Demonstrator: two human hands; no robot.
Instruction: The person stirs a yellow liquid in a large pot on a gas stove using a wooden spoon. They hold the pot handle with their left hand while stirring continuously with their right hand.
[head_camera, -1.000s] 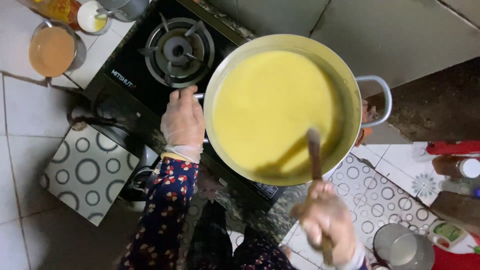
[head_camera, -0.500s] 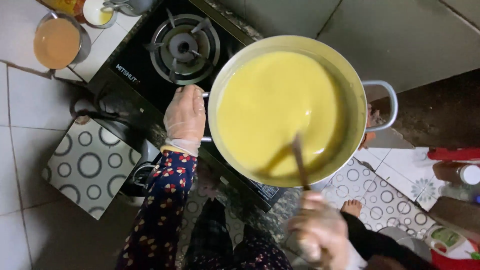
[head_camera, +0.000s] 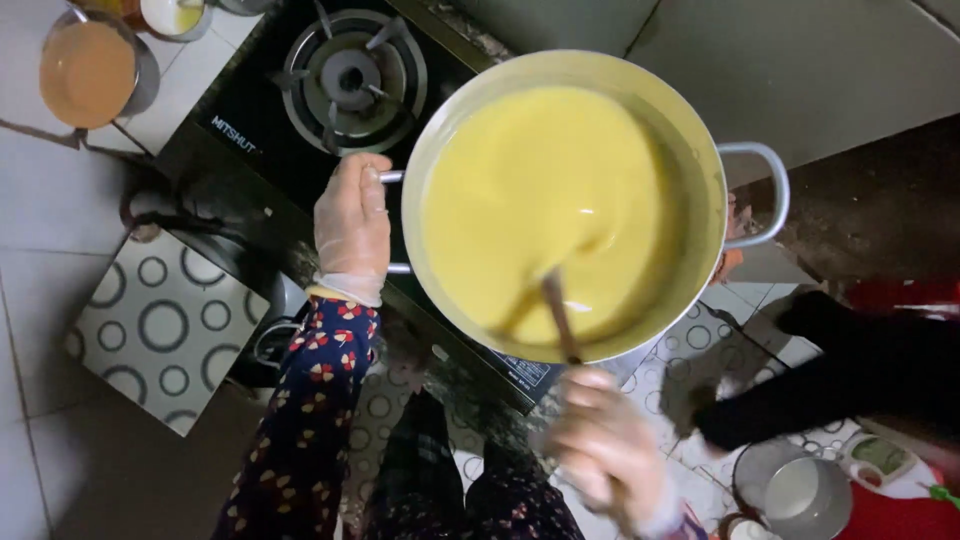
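A large metal pot (head_camera: 708, 170) full of thick yellow batter (head_camera: 545, 200) stands on a black gas stove (head_camera: 265, 150). My left hand (head_camera: 350, 225), in a thin clear glove, grips the pot's left handle. My right hand (head_camera: 605, 445), blurred and also gloved, holds a wooden stirring stick (head_camera: 558, 315) whose far end is sunk in the batter near the pot's near side. The pot's right handle (head_camera: 765, 195) is free.
An unlit burner (head_camera: 350, 75) lies left of the pot. At the top left stand a pot of orange liquid (head_camera: 90, 70) and a small white bowl (head_camera: 178, 15). A circle-patterned mat (head_camera: 150, 325) lies on the floor. A dark sleeve (head_camera: 840, 385) and a metal bowl (head_camera: 800, 495) are at the lower right.
The stick has swept leftward through the batter along the pot's near side, with my right hand following. My left hand has stayed on the handle. A dark sleeve has come in at the right.
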